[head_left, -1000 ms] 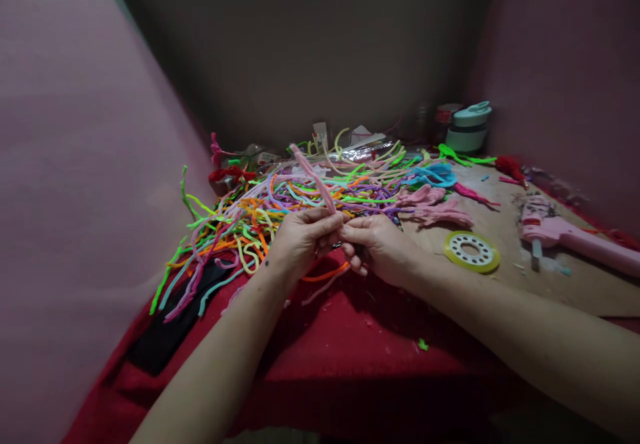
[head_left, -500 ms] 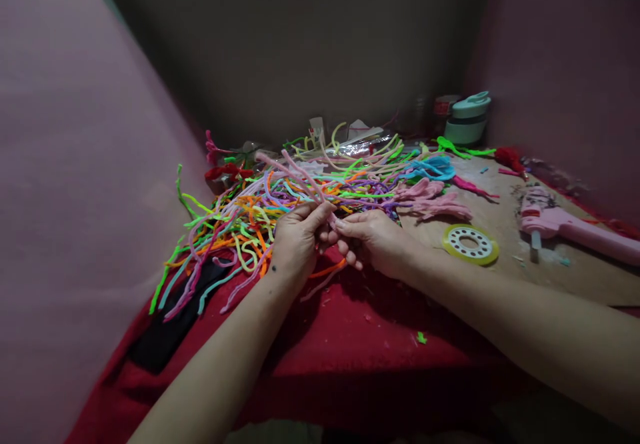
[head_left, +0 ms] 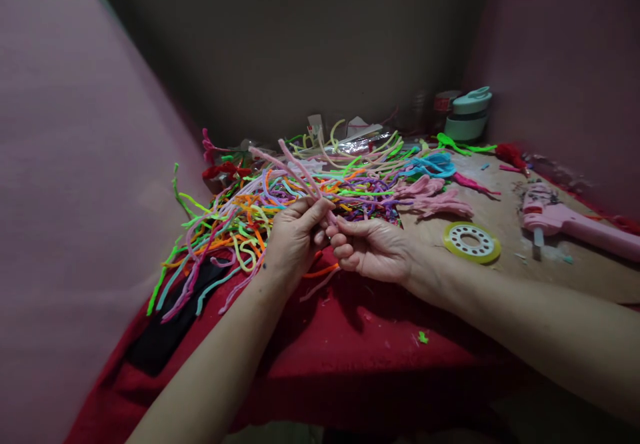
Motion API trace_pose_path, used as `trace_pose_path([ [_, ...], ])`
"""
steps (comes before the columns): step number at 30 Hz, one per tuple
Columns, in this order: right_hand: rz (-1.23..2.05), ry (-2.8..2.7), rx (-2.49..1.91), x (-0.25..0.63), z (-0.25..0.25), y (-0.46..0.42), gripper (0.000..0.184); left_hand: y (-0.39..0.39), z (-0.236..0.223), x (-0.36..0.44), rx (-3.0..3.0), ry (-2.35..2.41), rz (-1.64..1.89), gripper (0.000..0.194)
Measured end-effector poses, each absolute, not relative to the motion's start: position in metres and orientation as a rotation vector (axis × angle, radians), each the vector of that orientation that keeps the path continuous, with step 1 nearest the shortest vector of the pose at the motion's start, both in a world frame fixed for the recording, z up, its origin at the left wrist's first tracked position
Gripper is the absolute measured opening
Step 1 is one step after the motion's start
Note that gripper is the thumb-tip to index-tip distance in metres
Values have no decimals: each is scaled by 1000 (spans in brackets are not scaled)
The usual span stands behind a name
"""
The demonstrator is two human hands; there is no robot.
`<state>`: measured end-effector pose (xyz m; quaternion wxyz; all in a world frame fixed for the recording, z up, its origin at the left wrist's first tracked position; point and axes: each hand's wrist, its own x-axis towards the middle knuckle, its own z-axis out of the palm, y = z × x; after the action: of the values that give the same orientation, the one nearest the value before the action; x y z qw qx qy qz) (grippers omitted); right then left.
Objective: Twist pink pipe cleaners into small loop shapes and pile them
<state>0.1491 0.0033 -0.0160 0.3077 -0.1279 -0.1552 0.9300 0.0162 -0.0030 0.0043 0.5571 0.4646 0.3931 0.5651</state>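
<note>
A pink pipe cleaner (head_left: 303,167) is pinched between my two hands, its two free ends spread in a V that points up and to the left. My left hand (head_left: 296,231) is closed on it just below the fork. Thumb and fingers of my right hand (head_left: 373,247) grip its lower end, close beside the left fingertips. The part between the fingers is mostly hidden. Behind my hands lies a tangled heap of many-coloured pipe cleaners (head_left: 245,201). Bent pink pipe cleaner shapes (head_left: 440,204) rest to the right of the heap.
On the brown board (head_left: 500,224) at the right are a roll of yellow tape (head_left: 471,242) and a pink glue gun (head_left: 575,224). A mint-green container (head_left: 467,121) stands at the back right. A black item (head_left: 160,347) lies at left on the red cloth (head_left: 360,357).
The pink pipe cleaner's two ends, together at first, have spread apart and tilted left. My right hand has turned, with its curled fingers now showing more.
</note>
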Motion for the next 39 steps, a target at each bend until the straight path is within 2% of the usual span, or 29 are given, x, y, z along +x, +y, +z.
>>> trace_pose_path([
  [10, 2278, -581, -523, 147, -18, 4, 18, -8, 6, 21, 1274, 1074, 1486, 19],
  [14, 2101, -739, -625, 147, -17, 4, 19, -9, 5, 17, 1241, 1104, 1306, 18],
  [18, 1973, -1024, -667, 152, -9, 3, 16, -9, 7, 13, 1200, 1130, 1247, 25],
  [24, 1509, -1525, -893, 156, -2, 2, 27, -10, 6, 16, 1199, 1125, 1238, 27],
  [27, 1350, -1543, -965, 151, -6, -1, 33, -12, 3, 22, 1242, 1188, 1347, 28],
  [30, 1341, -1480, -956, 146, -10, -3, 36, -13, 3, 26, 1168, 1182, 1397, 25],
  [36, 1573, -1453, -857, 147, -11, 0, 30, -12, 3, 25, 955, 1075, 1397, 25],
  [39, 1484, -1543, -854, 148, -12, 0, 33, -11, 2, 24, 927, 1080, 1402, 20],
])
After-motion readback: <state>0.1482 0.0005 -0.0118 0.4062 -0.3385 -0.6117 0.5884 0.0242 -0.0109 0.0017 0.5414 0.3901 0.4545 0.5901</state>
